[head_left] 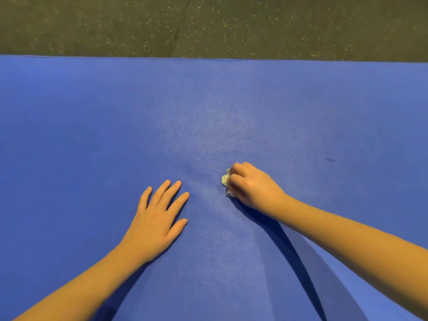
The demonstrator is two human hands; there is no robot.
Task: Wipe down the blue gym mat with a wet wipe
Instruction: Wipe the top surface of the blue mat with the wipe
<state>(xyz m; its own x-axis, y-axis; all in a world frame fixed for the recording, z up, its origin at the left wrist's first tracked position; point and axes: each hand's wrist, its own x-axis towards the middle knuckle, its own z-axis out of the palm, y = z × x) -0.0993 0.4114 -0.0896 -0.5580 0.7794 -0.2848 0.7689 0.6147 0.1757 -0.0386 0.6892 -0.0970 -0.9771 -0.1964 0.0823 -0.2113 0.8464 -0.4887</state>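
head view. the blue gym mat [92, 126] fills the lower and middle field, lying flat on a dark speckled floor [231, 24] that shows as a band along the top; the mat's far edge runs nearly straight from side to side. a paler sheen marks the mat's centre, above and between the two hands. a short dark mark [330, 160] lies on the mat surface well to the right of the right hand.

left hand [157, 218]: palm down, flat on the mat, fingers straight and slightly spread, thumb held out to the side; it holds nothing. the bare forearm enters from the lower left corner.

right hand [249, 186]: knuckles up, fingers curled round a bunched wet wipe [225, 180], pressing it against the mat. only a small pale crumpled part of the wipe shows at the fingertips on the hand's left side, with a further white bit visible beneath the hand at its lower left; the rest is hidden under the fingers. the bare forearm enters from the right edge and casts a dark curved shadow on the mat beneath it.

the wipe sits near the mat's centre, just right of the left hand's fingertips, apart from them.
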